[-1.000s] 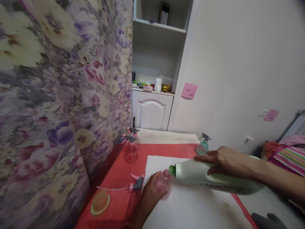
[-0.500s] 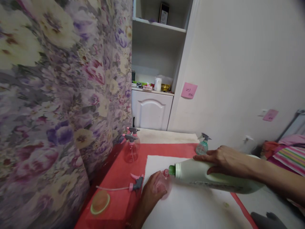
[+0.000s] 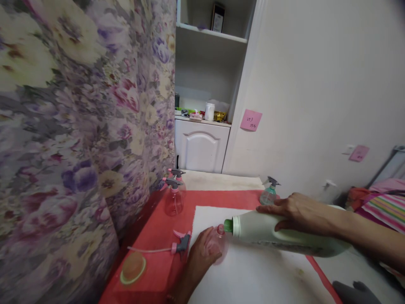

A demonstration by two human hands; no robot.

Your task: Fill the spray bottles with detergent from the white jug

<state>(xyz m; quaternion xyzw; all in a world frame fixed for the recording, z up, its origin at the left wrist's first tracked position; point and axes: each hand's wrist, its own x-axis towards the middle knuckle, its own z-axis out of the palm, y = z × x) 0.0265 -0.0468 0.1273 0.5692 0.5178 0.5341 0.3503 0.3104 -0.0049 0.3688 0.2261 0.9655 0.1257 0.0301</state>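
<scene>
My left hand is wrapped round a clear pink spray bottle whose top is off, its neck tilted toward the right. With my right hand I grip a large pale green jug lying almost level, its green spout at the mouth of the pink bottle. No stream of liquid can be made out. Left of my left hand, a pink and grey spray head with a long tube lies on the red cloth. Below it sits a round cap with a light green rim.
Two pink spray bottles stand at the back left, and a green spray bottle at the back right. White paper covers part of the red cloth. A floral curtain hangs along the left, beside a white cabinet.
</scene>
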